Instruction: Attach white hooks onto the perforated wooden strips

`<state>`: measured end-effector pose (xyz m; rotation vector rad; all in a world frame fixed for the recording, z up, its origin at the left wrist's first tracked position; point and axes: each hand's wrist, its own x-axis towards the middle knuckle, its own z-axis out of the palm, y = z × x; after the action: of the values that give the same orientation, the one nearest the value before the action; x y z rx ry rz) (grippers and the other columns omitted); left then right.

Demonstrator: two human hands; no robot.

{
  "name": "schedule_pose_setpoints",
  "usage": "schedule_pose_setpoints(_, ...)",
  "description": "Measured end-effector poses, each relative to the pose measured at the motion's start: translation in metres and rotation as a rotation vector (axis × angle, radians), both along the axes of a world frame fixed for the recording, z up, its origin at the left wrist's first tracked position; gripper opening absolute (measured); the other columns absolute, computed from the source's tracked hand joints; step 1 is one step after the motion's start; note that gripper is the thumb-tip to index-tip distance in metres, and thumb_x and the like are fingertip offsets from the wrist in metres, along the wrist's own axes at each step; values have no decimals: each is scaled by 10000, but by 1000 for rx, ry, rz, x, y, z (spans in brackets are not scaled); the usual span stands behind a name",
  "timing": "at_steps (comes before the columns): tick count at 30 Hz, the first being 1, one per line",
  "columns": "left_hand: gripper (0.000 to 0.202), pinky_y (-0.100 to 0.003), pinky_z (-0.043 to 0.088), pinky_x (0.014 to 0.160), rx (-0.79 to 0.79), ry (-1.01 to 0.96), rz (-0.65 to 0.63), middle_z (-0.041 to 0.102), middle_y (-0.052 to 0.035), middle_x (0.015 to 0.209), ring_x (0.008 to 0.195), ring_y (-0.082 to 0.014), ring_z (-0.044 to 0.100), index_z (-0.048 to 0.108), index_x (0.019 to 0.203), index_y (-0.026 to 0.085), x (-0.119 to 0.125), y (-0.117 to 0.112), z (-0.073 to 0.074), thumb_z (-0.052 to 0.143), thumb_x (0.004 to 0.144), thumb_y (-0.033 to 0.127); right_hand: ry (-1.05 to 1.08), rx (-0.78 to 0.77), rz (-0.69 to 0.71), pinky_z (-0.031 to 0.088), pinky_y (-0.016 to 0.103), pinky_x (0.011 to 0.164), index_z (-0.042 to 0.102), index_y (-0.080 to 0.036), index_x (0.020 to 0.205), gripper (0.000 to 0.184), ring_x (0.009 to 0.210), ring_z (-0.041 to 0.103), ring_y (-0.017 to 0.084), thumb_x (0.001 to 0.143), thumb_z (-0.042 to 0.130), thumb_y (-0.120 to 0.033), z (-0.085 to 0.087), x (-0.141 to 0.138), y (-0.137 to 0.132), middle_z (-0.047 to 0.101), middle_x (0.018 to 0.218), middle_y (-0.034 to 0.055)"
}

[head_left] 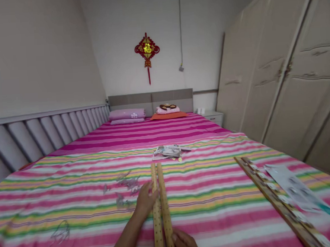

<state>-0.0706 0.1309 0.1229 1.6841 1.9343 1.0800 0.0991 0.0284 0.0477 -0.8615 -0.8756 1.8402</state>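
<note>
A bed fills most of the view, its near part under a striped cloth, with a tall wardrobe along the right. On the cloth at right lies a long wooden board bearing a row of white pieces, a flat plastic packet just beside it. In the middle, nearly parallel with a narrow gap between, are the left strip and the right strip, both wooden and dotted with holes. The left hand is loosely curled at the left strip; whether it grips cannot be told. The right hand pinches the right strip's near end, thumb on top. Beyond the strips sits a crumpled bag; left of them, blurred clear pieces lie scattered.
</note>
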Motion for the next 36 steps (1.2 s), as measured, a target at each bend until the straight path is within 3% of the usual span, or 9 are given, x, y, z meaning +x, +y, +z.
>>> schedule_pose_setpoints(5,875,-510,310,1048,-206,275,99,316,-165,1501,1372,-374,276,403,1390,189,50,-17,-21,640,634,559,-138,89,-36,310,150,346,615,-146,974,683,328,492,91,608,645,-721,-3,10,-4,585,420,-33)
schedule_pose_setpoints(9,682,-533,332,1023,-218,379,150,304,-141,1511,1364,-353,307,367,1413,240,59,-15,-24,520,781,448,-198,94,-152,250,141,322,606,-159,779,586,308,463,69,639,611,-729,-3,51,-16,589,425,-24)
schedule_pose_setpoints(11,589,-503,361,1016,-202,374,147,329,-133,1500,1348,-321,350,398,1396,235,56,-12,-28,449,830,387,-173,70,-309,223,144,308,597,-162,706,584,288,432,57,608,630,-736,-4,88,-24,577,412,-22)
schedule_pose_setpoints(14,536,-434,420,980,-200,335,102,350,-108,1493,1317,-289,406,443,1370,233,50,-9,-33,413,848,352,-93,-48,-670,238,151,291,585,-174,667,555,260,368,42,547,698,-704,-3,158,-37,503,366,-66)
schedule_pose_setpoints(17,522,-400,436,969,-208,328,85,357,-89,1488,1315,-276,413,450,1370,246,47,-8,-36,394,859,341,-75,-115,-960,297,159,281,546,-183,597,474,269,401,58,546,763,-602,3,231,-47,481,339,-74)
schedule_pose_setpoints(20,524,-396,411,998,-211,354,85,305,-104,1511,1338,-273,383,430,1387,232,47,-8,-38,355,880,340,80,-227,-1056,497,219,400,583,-188,719,486,450,624,142,458,829,-515,15,285,-49,687,560,4)
schedule_pose_setpoints(25,528,-388,420,991,-202,367,70,282,-106,1523,1324,-282,403,424,1392,228,44,-7,-44,359,884,357,247,-205,-991,583,261,521,632,-175,886,494,649,717,210,517,823,-443,24,314,-39,751,755,71)
schedule_pose_setpoints(30,526,-387,427,983,-197,391,70,268,-120,1527,1317,-280,413,403,1406,220,44,-8,-43,348,899,349,370,-162,-928,613,250,631,665,-182,885,452,764,730,208,545,831,-428,15,309,-33,764,825,61)
schedule_pose_setpoints(36,518,-380,429,977,-225,415,100,286,-111,1521,1314,-277,417,396,1409,231,48,-11,-39,364,903,336,484,-211,-659,600,193,713,701,-122,863,315,804,721,162,584,839,-172,23,299,-35,763,901,92)
